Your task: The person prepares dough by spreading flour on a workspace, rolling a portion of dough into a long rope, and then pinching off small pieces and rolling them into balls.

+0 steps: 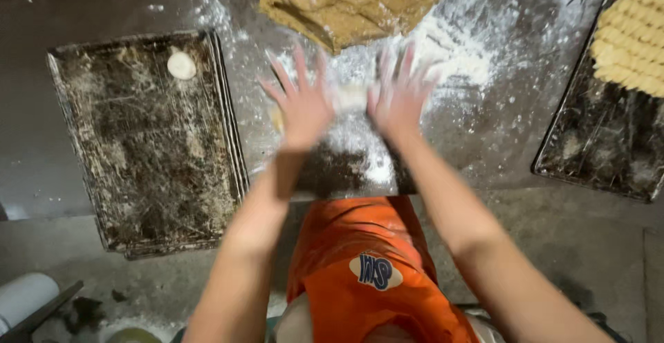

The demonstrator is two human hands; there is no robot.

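My left hand (301, 97) and my right hand (400, 90) lie flat, fingers spread, on a floured metal worktop (484, 128). Both press on a pale piece of dough (349, 97) that shows between them; both hands are blurred. Just beyond the fingertips sits a large tan mass of dough (346, 1) at the top middle. A single small round dough piece (181, 65) rests on the dark baking tray (149, 142) to the left of my left hand.
At the right edge stands another dark tray (602, 149) with several ridged pale dough strips (633, 39) in its far corner. Loose flour (456, 59) covers the worktop. My orange apron (366, 267) is below, and a white cylinder (24, 298) lies bottom left.
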